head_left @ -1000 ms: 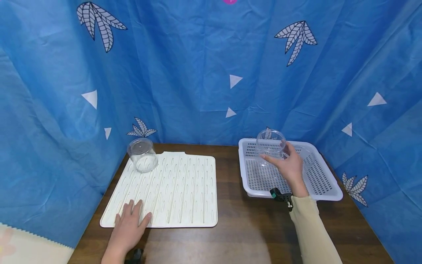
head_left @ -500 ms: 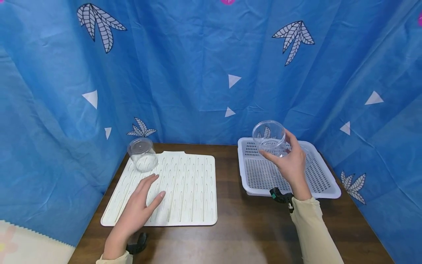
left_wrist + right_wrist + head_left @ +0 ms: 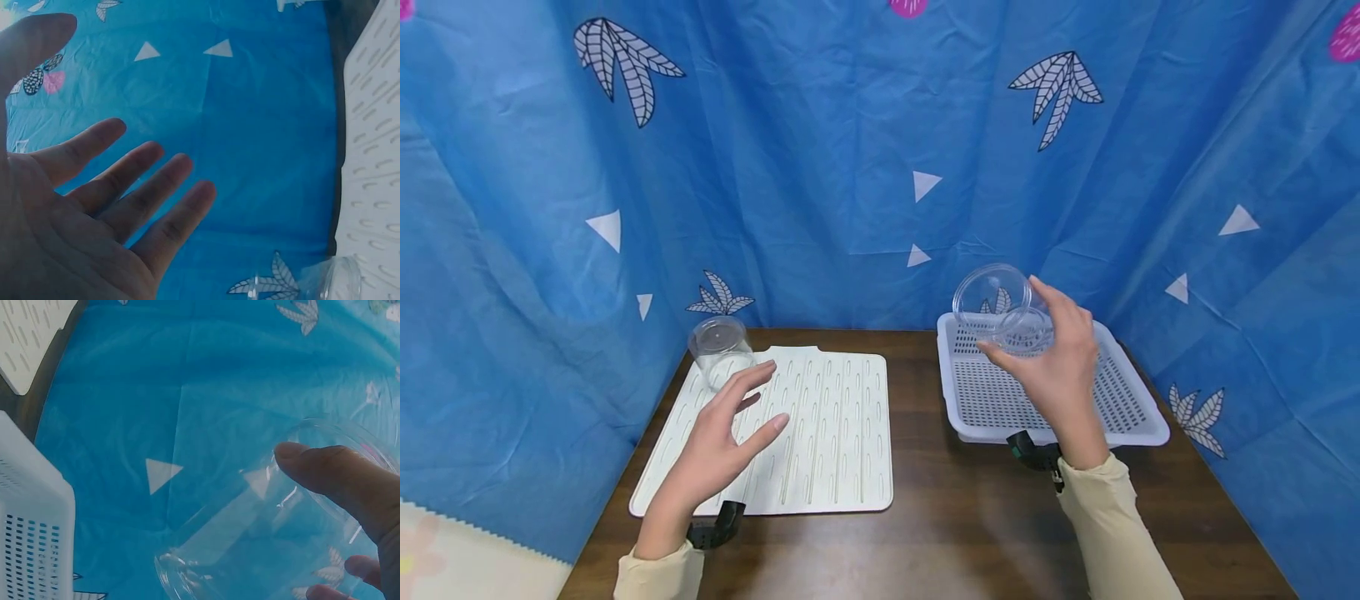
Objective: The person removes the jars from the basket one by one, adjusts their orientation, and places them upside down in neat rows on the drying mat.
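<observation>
My right hand point(image 3: 1063, 375) holds a clear plastic jar point(image 3: 992, 292) above the back part of the basket, thumb on one side and fingers on the other. The jar is tilted, its wide rim turned toward me; in the right wrist view my thumb point(image 3: 337, 475) presses its wall near one end. My left hand point(image 3: 718, 450) hovers over the white ribbed mat point(image 3: 827, 450), fingers spread and relaxed, holding nothing. Beyond its fingertips a second clear jar point(image 3: 718, 335) stands upside down at the mat's back left corner, partly covered by the hand.
A pale perforated plastic basket point(image 3: 992, 404) stands on the right of the brown wooden table point(image 3: 925, 467). Blue patterned curtain point(image 3: 820, 167) closes off the back and both sides. A wrist camera strap point(image 3: 718, 525) sits on each arm.
My right hand has lifted the jar out of the basket, tilting it and shifting it slightly left. My left hand has risen off the mat's front edge and moved forward toward the standing jar.
</observation>
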The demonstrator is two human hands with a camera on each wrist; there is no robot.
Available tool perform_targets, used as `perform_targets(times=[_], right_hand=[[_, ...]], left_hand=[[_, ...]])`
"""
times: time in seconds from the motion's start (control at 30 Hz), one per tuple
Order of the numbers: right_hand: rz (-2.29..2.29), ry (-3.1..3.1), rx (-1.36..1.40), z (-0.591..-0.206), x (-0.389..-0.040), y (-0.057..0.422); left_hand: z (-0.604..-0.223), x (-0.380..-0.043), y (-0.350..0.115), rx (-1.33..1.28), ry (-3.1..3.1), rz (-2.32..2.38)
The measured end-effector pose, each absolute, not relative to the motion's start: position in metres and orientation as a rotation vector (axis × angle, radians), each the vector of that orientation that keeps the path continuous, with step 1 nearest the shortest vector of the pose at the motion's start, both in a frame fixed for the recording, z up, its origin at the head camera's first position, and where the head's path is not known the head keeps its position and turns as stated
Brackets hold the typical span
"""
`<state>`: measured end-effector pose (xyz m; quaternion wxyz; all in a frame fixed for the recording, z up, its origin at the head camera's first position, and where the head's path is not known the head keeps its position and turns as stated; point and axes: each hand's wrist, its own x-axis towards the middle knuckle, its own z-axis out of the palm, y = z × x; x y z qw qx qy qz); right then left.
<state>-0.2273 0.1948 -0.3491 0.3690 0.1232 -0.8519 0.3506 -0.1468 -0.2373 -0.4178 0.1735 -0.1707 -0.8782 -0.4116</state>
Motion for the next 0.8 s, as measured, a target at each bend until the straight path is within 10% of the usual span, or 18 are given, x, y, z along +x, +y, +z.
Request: perform_targets(times=[0.8], right_hand=[[0.583,-2.100,0.523,-0.337,-0.201,0.152]], left_hand=[[-0.378,-0.167,-0.224,-0.635,-2.452,-1.234]])
